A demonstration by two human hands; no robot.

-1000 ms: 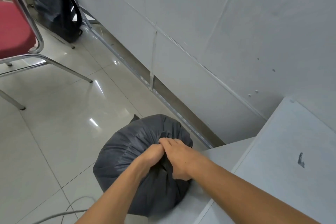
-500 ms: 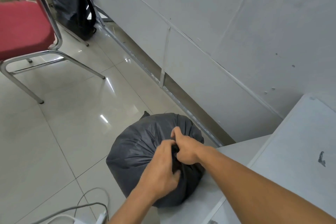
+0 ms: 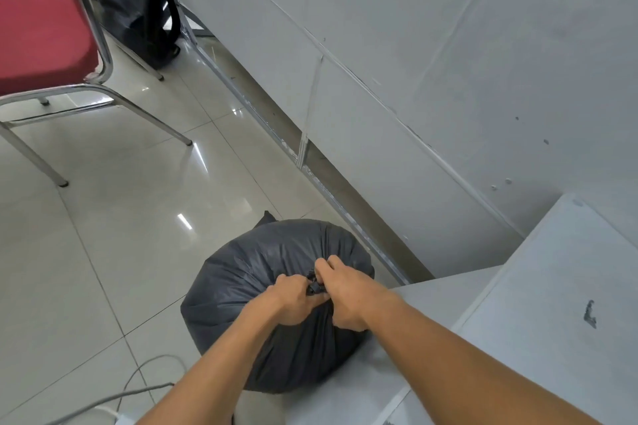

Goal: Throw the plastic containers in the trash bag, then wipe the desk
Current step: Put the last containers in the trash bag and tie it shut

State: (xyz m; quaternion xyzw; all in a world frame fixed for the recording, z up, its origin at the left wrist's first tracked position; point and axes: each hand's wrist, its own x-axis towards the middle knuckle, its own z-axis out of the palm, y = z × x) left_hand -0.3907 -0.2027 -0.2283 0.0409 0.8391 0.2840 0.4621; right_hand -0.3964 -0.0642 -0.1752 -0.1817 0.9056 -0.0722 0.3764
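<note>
A full black trash bag (image 3: 262, 272) sits on the tiled floor beside the corner of the grey desk (image 3: 538, 286). Its mouth is gathered into a small twisted knot at the top. My left hand (image 3: 291, 300) and my right hand (image 3: 345, 290) grip that gathered top from either side, knuckles nearly touching. No plastic containers are visible; the bag's contents are hidden.
A red chair with a chrome frame (image 3: 45, 41) stands at the upper left. A black backpack (image 3: 138, 3) leans by the grey partition wall (image 3: 414, 45). Grey cables (image 3: 138, 386) lie on the floor near my left arm.
My hands shifted on the bag's gathered top: the left was lower on the bag's side and now grips at the knot, opposite the right. The view moved slightly.
</note>
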